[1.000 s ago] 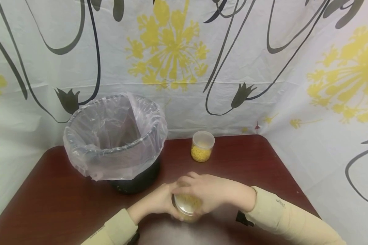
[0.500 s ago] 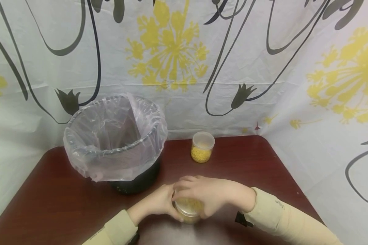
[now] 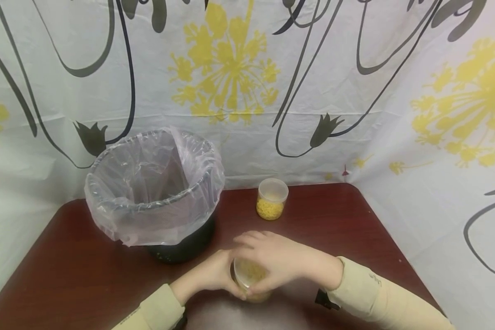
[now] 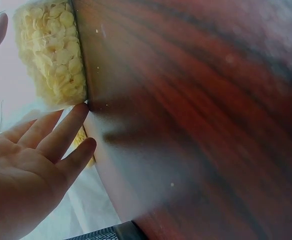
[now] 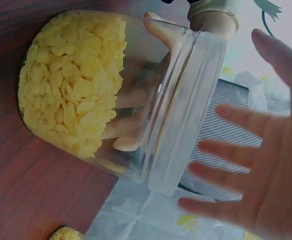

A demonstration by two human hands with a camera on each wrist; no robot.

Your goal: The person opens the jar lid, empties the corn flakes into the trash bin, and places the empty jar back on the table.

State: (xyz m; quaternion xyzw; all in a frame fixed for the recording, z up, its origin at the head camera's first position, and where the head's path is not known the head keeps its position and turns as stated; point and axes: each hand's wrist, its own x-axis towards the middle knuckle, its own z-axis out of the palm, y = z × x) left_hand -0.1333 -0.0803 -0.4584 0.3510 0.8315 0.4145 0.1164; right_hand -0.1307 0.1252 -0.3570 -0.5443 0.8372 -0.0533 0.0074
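Note:
A clear jar (image 5: 81,85), partly filled with yellow flake-like pieces, stands upright on the table near the front, with a frosted screw lid (image 5: 191,115) on top. My left hand (image 3: 216,271) grips it from the left, thumb on the near side and fingers (image 5: 128,132) round the far side. Over the lid, my right hand (image 3: 278,261) is spread; in the right wrist view its straight, slightly blurred fingers (image 5: 231,150) are apart from the lid. The head view shows the jar partly covered by both hands.
Behind, a second lidded jar (image 3: 271,206) of yellow pieces stands near the table's back edge. A dark mesh bin (image 3: 185,245) with a translucent pink liner (image 3: 148,224) is at the back left. A patterned curtain (image 3: 239,156) hangs behind the dark red table (image 3: 95,275).
My right hand has shifted a little over the lid, and more of the lid shows beneath it. The left hand and the jar have hardly moved.

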